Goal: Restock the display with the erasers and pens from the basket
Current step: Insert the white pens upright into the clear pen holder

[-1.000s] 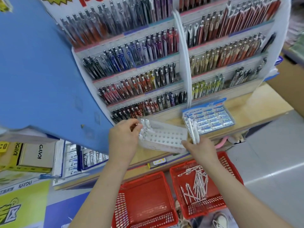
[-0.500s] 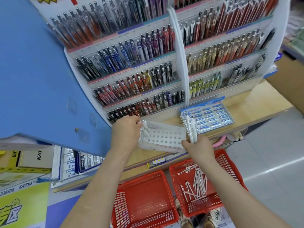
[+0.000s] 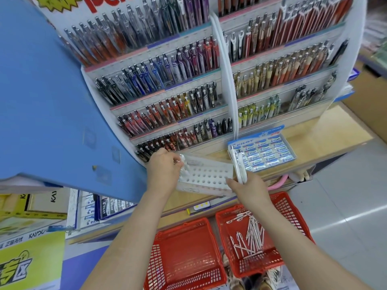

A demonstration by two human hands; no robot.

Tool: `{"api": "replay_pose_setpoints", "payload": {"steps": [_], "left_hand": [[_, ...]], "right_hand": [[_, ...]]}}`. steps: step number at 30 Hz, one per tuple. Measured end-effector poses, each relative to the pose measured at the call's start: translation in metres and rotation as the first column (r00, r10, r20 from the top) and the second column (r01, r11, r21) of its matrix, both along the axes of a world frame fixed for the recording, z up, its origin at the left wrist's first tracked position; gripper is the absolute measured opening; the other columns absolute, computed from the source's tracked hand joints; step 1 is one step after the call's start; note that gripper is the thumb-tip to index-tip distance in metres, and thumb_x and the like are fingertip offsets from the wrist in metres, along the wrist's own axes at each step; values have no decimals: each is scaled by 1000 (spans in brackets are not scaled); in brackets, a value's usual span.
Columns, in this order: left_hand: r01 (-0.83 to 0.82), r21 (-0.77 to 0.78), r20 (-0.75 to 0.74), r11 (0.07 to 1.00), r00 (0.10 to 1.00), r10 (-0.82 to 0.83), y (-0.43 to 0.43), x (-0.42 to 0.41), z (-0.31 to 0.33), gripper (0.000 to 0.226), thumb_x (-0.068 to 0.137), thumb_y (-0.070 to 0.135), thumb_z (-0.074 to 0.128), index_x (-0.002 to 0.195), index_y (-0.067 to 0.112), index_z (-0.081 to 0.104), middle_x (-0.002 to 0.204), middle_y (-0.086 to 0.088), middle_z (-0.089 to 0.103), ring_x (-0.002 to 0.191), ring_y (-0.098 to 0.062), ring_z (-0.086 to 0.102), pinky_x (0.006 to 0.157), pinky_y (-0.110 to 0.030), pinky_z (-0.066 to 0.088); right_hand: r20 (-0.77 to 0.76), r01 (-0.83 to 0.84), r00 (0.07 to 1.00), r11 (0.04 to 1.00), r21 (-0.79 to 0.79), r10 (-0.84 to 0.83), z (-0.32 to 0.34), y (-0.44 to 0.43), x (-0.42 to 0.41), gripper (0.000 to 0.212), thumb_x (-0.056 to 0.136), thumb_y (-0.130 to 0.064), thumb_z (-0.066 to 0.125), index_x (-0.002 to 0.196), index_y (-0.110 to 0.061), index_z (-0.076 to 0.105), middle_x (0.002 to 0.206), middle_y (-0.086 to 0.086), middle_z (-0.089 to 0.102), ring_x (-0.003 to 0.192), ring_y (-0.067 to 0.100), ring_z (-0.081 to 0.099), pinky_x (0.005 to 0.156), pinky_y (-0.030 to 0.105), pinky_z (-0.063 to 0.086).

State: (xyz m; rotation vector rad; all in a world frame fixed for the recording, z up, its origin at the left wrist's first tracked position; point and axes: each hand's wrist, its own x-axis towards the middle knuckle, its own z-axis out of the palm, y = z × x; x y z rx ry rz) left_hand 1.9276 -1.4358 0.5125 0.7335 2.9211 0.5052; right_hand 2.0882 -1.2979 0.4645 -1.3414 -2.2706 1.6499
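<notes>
The left hand grips the left end of the white tray on the table. The right hand holds a bunch of white pens by the tray's right end. Loose pens lie in the red basket below.

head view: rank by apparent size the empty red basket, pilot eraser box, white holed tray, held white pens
1. empty red basket, though it is nearest the camera
2. Pilot eraser box and white holed tray: they look alike and the tray is partly covered, so unranked
3. held white pens
</notes>
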Motion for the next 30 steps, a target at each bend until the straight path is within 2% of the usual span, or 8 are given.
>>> {"api": "replay_pose_setpoints", "payload": {"steps": [2, 7, 10, 13, 17, 21, 25, 30], "left_hand": [[-15, -14, 15, 1000, 1000, 15, -1, 1, 1, 16, 84, 24, 68, 97, 17, 74, 86, 1, 51, 82, -19, 54, 69, -28, 40], [-21, 218, 87, 976, 996, 2, 1, 26, 23, 26, 87, 36, 63, 108, 23, 68, 84, 6, 59, 76, -12, 55, 70, -30, 48], [-75, 438, 447, 896, 882, -145, 20, 51, 44, 28, 85, 39, 64, 110, 27, 65, 82, 4, 65, 71, -11, 60, 69, -34, 54], [-258, 546, 615, 797, 769, -172, 34, 62, 57, 34, 84, 35, 66, 110, 15, 59, 69, -7, 62, 55, -13, 55, 56, -31, 51], [-351, 617, 637, 705, 748, -185, 27, 58, 67, 25, 85, 23, 67, 98, 3, 61, 67, -9, 62, 54, -16, 57, 54, -28, 52], [-402, 622, 665, 672, 724, -183, 13, 48, 71, 9, 86, 11, 67, 90, 3, 68, 69, -8, 66, 62, -16, 62, 60, -26, 54], [-396, 609, 685, 687, 700, -204, 4, 44, 73, 6, 83, 8, 69, 88, 4, 70, 71, -10, 69, 65, -19, 65, 64, -27, 56], [-338, 652, 523, 679, 849, -80, 2, 32, 76, 9, 78, 6, 74, 80, 15, 72, 64, -4, 71, 58, -16, 67, 59, -25, 55]], "right_hand": [[-43, 10, 999, 999, -45, -12, 7, 1, 2, 27, 89, -31, 61, 73, -10, 54, 61, 10, 55, 53, 22, 50, 53, 30, 40], [-302, -109, 951, 836, -538, -70, 38, 9, 11, 12, 95, -18, 55, 88, -10, 49, 62, 7, 44, 47, 15, 36, 42, 22, 32], [-359, -278, 928, 820, -500, 95, 50, 7, 14, 15, 92, -19, 62, 90, -9, 51, 55, 5, 45, 42, 14, 34, 39, 22, 30], [-380, -310, 913, 862, -401, 151, 61, 3, 12, 19, 87, -16, 68, 83, -10, 51, 51, 2, 41, 40, 13, 32, 39, 23, 28], [-378, -331, 900, 903, -274, 216, 68, 4, 11, 21, 83, -20, 73, 77, -17, 53, 48, -8, 42, 40, 10, 35, 41, 23, 31], [-434, -319, 896, 822, -471, 99, 68, 6, 14, 23, 85, -37, 61, 84, -16, 53, 59, 3, 46, 48, 13, 34, 45, 23, 24], [-450, -361, 884, 799, -480, 128, 66, 12, 17, 13, 93, -22, 57, 82, -17, 55, 66, 5, 54, 50, 13, 39, 45, 21, 26], [-335, -84, 937, 867, -490, -98, 54, 8, 5, 19, 93, -27, 59, 82, -11, 58, 66, 6, 56, 44, 13, 41, 40, 21, 30]]}}
